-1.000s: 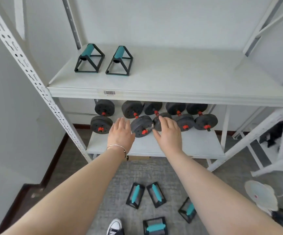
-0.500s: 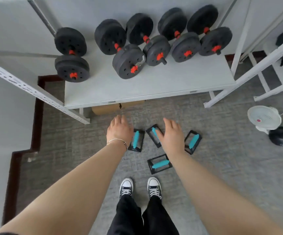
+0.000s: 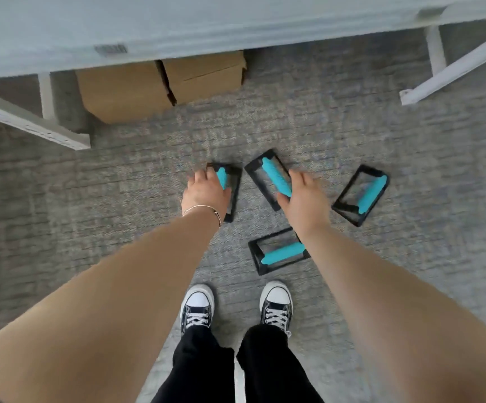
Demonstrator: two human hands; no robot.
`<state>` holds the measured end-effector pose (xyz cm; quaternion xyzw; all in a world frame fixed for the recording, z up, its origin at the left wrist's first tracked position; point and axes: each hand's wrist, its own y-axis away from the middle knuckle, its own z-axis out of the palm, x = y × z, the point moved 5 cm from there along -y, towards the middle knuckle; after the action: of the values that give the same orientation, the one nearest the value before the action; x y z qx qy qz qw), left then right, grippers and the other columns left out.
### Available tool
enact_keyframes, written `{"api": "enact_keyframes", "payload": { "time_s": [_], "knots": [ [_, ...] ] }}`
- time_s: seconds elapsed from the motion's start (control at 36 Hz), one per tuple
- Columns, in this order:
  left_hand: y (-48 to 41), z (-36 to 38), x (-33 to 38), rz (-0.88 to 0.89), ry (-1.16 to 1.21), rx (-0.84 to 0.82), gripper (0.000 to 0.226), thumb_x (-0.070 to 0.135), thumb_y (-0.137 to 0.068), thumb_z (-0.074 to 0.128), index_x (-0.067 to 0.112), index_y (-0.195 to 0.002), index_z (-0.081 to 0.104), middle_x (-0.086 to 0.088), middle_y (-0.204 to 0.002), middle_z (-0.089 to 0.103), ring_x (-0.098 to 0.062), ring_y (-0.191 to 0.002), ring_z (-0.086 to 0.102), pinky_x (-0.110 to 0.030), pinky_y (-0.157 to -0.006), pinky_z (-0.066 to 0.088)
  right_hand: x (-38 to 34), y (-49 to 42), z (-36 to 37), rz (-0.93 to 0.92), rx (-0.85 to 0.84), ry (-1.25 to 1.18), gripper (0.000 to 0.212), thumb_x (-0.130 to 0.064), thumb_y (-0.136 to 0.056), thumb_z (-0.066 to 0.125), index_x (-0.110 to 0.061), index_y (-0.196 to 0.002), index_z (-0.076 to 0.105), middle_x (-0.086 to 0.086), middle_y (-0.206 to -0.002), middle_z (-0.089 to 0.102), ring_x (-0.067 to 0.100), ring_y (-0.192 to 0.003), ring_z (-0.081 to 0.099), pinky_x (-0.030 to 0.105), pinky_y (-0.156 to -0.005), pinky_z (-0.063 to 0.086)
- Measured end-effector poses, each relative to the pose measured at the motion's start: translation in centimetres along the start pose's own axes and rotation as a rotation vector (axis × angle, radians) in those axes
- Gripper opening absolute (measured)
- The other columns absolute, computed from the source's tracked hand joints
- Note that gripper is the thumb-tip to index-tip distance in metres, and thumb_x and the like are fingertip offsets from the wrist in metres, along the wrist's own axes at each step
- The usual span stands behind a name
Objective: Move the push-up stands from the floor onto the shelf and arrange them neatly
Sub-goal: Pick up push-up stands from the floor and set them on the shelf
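- Four push-up stands sit on the grey floor in front of the shelf (image 3: 177, 27); the left hand (image 3: 205, 193) curls over the leftmost stand (image 3: 231, 186), though its closure is hidden.
- The right hand (image 3: 304, 199) is spread over the tilted stand (image 3: 268, 177), not clamped; a one-sided grab could tip it.
- The arm crosses the near stand (image 3: 279, 251) and may knock it.
- The far-right stand (image 3: 361, 194) lies apart.
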<state>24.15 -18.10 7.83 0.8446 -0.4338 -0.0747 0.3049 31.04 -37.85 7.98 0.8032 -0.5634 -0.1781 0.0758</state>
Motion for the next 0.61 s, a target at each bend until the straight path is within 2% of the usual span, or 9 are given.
{"api": "enact_keyframes", "payload": {
  "time_s": [0.08,0.19,0.42,0.53,0.61],
  "knots": [
    [-3.0,4.4,-0.8,-0.039,0.035,-0.015,0.067,0.040,-0.095,0.048,0.004,-0.146,0.022,-0.015,-0.144,0.036,-0.034,-0.131,0.036,-0.045,-0.103,0.040,1.0,-2.6,4.5,-0.005,-0.012,0.001,0.059,-0.043,-0.090,0.058,-0.011,-0.137,0.044,0.012,-0.127,0.056,0.031,-0.111,0.053,0.043,-0.089,0.050],
    [-6.6,9.5,-1.9,-0.114,0.107,-0.035,0.069,0.041,-0.094,0.050,0.005,-0.146,0.023,-0.017,-0.145,0.036,-0.034,-0.132,0.036,-0.044,-0.107,0.037,2.0,-5.9,9.6,-0.018,-0.035,0.005,0.062,-0.044,-0.089,0.060,-0.008,-0.137,0.043,0.014,-0.129,0.055,0.032,-0.113,0.052,0.042,-0.092,0.049],
    [-10.8,15.4,-3.3,-0.220,0.223,-0.042,0.071,0.043,-0.090,0.057,0.007,-0.145,0.029,-0.017,-0.140,0.042,-0.036,-0.127,0.044,-0.046,-0.103,0.041,3.5,-10.4,15.4,0.084,-0.068,-0.046,0.070,-0.044,-0.088,0.062,-0.007,-0.142,0.036,0.016,-0.135,0.048,0.032,-0.122,0.047,0.041,-0.103,0.042],
    [-12.1,16.8,-3.6,-0.228,0.236,-0.031,0.069,0.042,-0.091,0.056,0.008,-0.145,0.030,-0.016,-0.139,0.044,-0.034,-0.125,0.047,-0.044,-0.101,0.042,4.1,-11.4,17.5,0.157,-0.096,-0.115,0.068,-0.040,-0.087,0.065,-0.007,-0.140,0.038,0.018,-0.131,0.052,0.035,-0.115,0.053,0.042,-0.093,0.047],
    [-12.8,17.3,-3.9,-0.238,0.253,-0.009,0.061,0.038,-0.094,0.053,0.008,-0.143,0.033,-0.017,-0.133,0.050,-0.035,-0.119,0.052,-0.043,-0.096,0.044,4.3,-11.7,18.1,0.174,-0.085,-0.105,0.057,-0.033,-0.090,0.062,-0.007,-0.136,0.041,0.018,-0.123,0.057,0.036,-0.105,0.060,0.041,-0.082,0.050]
  ]
}}
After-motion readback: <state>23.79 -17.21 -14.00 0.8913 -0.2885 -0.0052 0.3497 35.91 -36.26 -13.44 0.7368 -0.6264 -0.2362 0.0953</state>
